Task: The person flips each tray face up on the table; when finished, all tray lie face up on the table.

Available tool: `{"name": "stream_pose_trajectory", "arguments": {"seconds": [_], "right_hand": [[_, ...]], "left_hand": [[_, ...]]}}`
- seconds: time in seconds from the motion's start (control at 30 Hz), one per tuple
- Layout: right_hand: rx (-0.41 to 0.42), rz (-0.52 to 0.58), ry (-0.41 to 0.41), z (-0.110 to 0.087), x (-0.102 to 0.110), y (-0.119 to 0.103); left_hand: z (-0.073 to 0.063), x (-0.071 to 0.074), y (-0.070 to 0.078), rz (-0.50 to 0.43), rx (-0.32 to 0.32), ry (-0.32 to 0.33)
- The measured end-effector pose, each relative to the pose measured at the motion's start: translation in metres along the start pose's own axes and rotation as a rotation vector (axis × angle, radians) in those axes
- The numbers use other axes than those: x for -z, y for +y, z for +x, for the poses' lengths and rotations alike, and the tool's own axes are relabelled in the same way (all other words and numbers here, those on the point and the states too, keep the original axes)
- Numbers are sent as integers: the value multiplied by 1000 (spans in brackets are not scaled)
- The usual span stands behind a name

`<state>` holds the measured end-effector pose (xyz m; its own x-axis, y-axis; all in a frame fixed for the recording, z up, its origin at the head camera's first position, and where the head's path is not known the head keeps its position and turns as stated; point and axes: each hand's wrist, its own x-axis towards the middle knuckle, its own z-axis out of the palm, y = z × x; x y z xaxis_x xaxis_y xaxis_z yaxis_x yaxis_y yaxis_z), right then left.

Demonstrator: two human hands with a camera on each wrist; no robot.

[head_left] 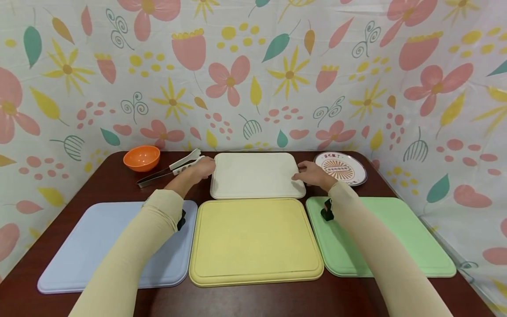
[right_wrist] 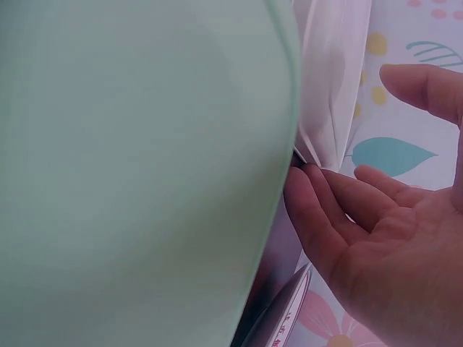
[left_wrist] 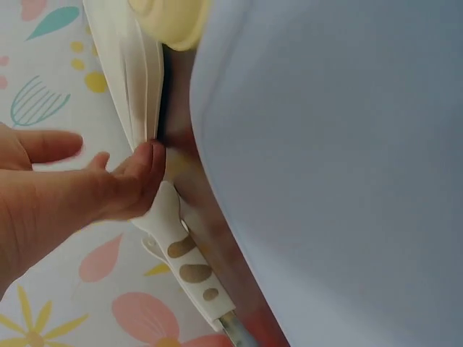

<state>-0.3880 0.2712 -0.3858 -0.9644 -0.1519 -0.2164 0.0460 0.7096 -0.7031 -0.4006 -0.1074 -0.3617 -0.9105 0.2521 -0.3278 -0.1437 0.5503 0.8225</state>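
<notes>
A white rectangular tray [head_left: 257, 176] lies at the back middle of the table, with a hand at each short side. My left hand [head_left: 203, 167] touches its left edge with the fingertips; in the left wrist view the thumb [left_wrist: 58, 144] stands away from the rim. At the opposite side, my right hand [head_left: 313, 174] has its fingers [right_wrist: 318, 217] extended to the tray's corner, the thumb raised apart. White-handled tongs [head_left: 170, 169] lie just left of the left hand. Beside the right hand is a round plate [head_left: 358, 174] with a red-and-orange print.
Three mats or boards line the front: blue [head_left: 107, 233] at left, yellow [head_left: 257, 240] in the middle, green [head_left: 416, 237] at right. An orange bowl [head_left: 141, 158] stands at the back left. A flower-patterned curtain [head_left: 245, 66] hangs behind the dark table [head_left: 253, 301].
</notes>
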Motion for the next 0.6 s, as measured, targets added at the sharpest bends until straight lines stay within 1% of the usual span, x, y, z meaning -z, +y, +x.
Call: {"name": "stream_pose_trajectory", "arguments": {"seconds": [0.1, 0.17, 0.23, 0.33, 0.43, 0.5, 0.6], "right_hand": [[-4, 7, 0, -2, 0, 0], [-6, 5, -1, -3, 0, -1], [-7, -1, -3, -3, -1, -2], [2, -21, -13, -4, -2, -3], [9, -27, -24, -4, -3, -4], [7, -23, -23, -4, -3, -4], [-7, -14, -9, -4, -2, -4]], "left_hand": [[0, -3, 3, 3, 7, 44], [1, -4, 5, -34, 19, 56], [1, -4, 6, -98, 48, 78], [0, -3, 8, -225, 102, 111], [0, 0, 9, -312, 141, 129], [0, 1, 10, -317, 142, 138], [2, 2, 12, -324, 120, 169]]}}
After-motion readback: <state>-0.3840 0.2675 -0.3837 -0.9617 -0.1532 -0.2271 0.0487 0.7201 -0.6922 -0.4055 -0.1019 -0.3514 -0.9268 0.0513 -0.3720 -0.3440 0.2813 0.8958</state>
